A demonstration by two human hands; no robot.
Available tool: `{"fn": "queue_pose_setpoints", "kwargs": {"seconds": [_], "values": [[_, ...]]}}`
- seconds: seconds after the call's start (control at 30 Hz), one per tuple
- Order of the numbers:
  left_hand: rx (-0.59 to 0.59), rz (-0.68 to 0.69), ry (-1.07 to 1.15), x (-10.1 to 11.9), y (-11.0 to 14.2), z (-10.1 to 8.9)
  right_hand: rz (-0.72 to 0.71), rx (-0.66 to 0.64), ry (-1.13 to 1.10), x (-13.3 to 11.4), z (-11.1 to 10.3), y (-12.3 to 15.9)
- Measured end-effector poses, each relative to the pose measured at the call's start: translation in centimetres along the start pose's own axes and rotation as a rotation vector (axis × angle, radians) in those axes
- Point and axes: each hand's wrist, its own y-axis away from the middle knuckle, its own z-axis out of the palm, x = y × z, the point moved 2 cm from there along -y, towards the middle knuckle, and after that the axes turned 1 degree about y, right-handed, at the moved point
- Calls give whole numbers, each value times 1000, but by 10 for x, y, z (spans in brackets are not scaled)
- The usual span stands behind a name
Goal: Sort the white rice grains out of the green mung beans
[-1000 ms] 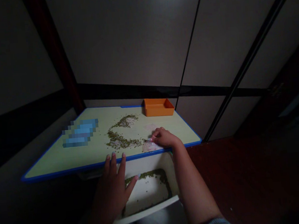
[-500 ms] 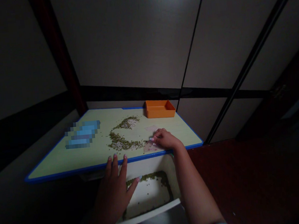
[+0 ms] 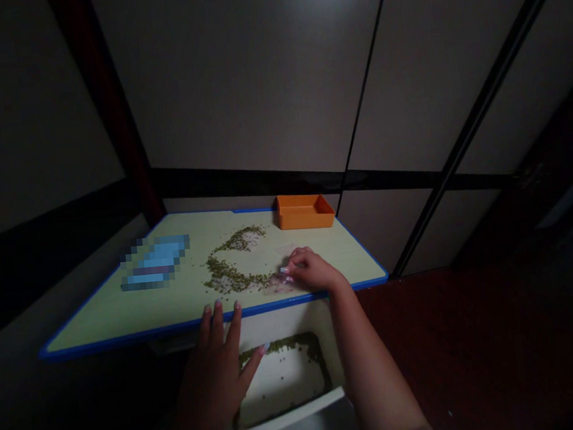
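Note:
Small green beans [image 3: 224, 274] lie scattered in a curved band on a pale yellow-green tabletop [image 3: 164, 312] with a blue edge. Among and beside them are pale pinkish patches [image 3: 276, 283] whose kind I cannot make out. Over the pinkish patch at the band's right end, my right hand [image 3: 311, 270] has its fingers curled and pinched together; what they hold, if anything, is hidden. My left hand [image 3: 218, 355] is open, fingers spread, its fingertips at the table's front edge. Below that edge sits a white drawer-like bin [image 3: 285, 428] with more green beans inside, mostly along its walls.
An orange open box [image 3: 307, 220] stands at the back right of the table. On the left lies a blue item [image 3: 157, 261], blurred by pixels. Dark-handled cabinet doors [image 3: 244, 78] rise right behind the table. Reddish floor [image 3: 458, 347] shows at the right.
My right hand has shifted slightly left toward the beans, still pinched, over the pinkish patch. My left hand stays spread at the table edge. The view has moved a little.

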Motion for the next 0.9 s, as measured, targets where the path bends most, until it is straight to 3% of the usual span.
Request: {"fn": "queue_pose_setpoints", "kwargs": {"seconds": [0.07,0.2,0.33,0.67,0.9], "values": [[1,7,3,0,0,-1,39,33,-2,3,-1,-2],[-3,5,8,-1,0,0,246,155,91,10,-4,-3],[3,-1,11,0,0,0,362,152,183,14,-5,-2],[4,-3,24,0,0,-1,344,60,284,3,7,-12],[-12,-9,23,1,-2,-2,264,83,182,0,6,-10]]}}
